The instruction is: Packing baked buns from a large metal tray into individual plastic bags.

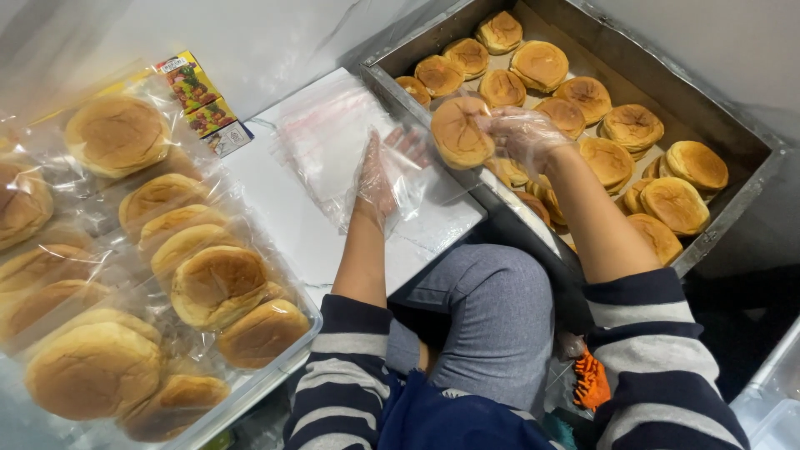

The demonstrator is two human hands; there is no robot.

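Note:
My right hand (523, 133), in a thin clear glove, holds a round golden bun (458, 133) just above the near edge of a metal baking tray (733, 137). My gloved left hand (377, 177) is inside the mouth of a clear plastic bag (408, 179), holding it apart right beside the bun. Several more unwrapped buns (608, 117) lie in the tray behind my right hand.
A stack of flat clear bags (325, 137) lies on a white board (283, 208). At left, a plastic tray (275, 367) is heaped with several bagged buns (218, 283). A small colourful carton (200, 104) sits behind it. My knee in grey trousers (492, 308) is below.

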